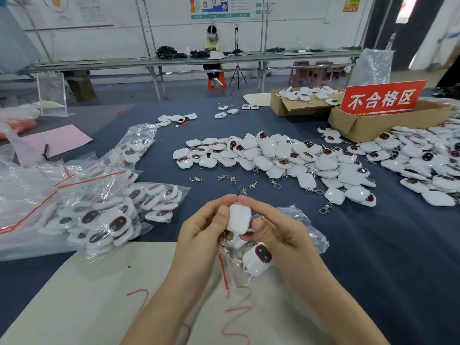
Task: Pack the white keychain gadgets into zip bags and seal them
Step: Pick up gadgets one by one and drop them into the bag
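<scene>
Head view, lower centre of the frame: the left hand (200, 231) and right hand (282, 231) share one gadget (239, 217), each grip closed on it with thumb and curled fingertips. It sits just above a zip bag (307, 229) lying crumpled on the surface (378, 250), with a second gadget (257, 260) seemingly inside. Best to free one hand, spread the mouth at the red strip (223, 272), slip the gadget fully past it, then press the strip end to end.

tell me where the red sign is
In the head view, the red sign stands far right, propped in a cardboard box behind the loose gadget pile.
</scene>
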